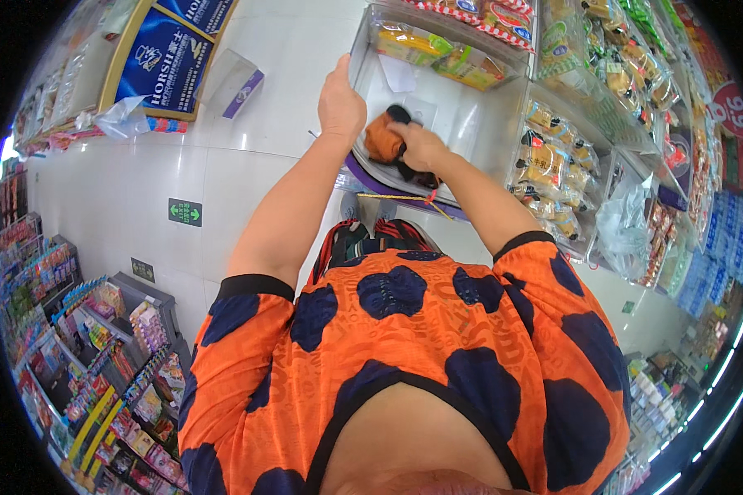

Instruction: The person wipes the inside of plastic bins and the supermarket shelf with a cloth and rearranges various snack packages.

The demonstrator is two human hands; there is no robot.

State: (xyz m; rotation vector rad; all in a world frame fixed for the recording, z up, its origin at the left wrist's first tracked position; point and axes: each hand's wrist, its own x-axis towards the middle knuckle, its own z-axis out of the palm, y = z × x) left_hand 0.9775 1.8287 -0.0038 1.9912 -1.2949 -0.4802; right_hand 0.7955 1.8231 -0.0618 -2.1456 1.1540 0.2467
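My left hand [342,102] grips the left side wall of a clear plastic display bin [483,124], thumb towards the far side. Inside the bin, near its front end, my right hand [422,147] presses an orange-and-black cloth [384,137] against the bottom; hand and cloth are slightly blurred. Dark cloth also shows beneath the right hand. At the bin's far end lie two yellow-green packs of packaged food [412,44]. A loose white paper slip [398,74] rests on the bin floor. Along the front edge runs a purple strip [371,179], with a yellow cord [390,197] across it.
Bins of wrapped bread [548,161] adjoin on the right, one with a clear plastic bag [622,216]. A clear box with a purple edge [238,86] stands on the tiled floor [247,111] beside a blue sign board [161,62]. Snack racks [105,309] fill the lower left.
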